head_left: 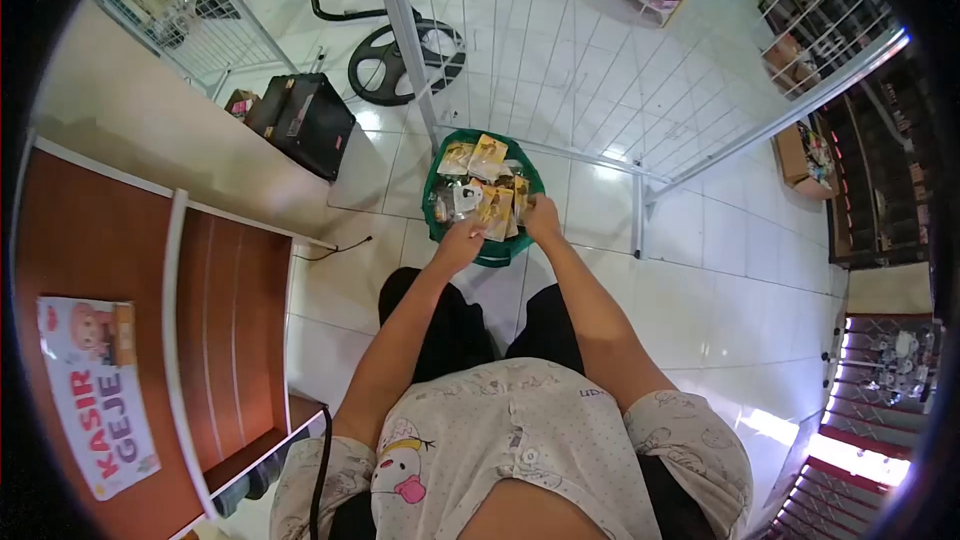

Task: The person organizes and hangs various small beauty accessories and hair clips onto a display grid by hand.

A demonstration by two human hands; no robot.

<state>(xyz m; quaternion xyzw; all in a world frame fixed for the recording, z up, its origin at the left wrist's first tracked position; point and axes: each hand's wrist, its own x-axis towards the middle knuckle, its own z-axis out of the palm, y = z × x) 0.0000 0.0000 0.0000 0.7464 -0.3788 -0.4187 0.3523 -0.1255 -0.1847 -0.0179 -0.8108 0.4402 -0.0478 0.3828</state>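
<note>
A green basket (440, 157) sits on the floor in front of my knees, filled with several small yellow-and-clear packets (488, 156) and some silver and white pieces (466, 198). At the near left side of the basket, my left hand (460, 245) is closed, its fingertips on the edge of a yellow packet (496, 208). My right hand (542, 219) reaches over the right rim, fingers closed on another upright yellow packet (521, 192). The fingertips of both hands are small and partly hidden among the packets.
White wire grid panels (570, 70) stand just beyond the basket. A black case (302, 125) and a black wheel-shaped base (405, 60) are at the upper left. A brown wooden counter (230, 340) with a sign runs along the left. A cardboard box (806, 158) lies right.
</note>
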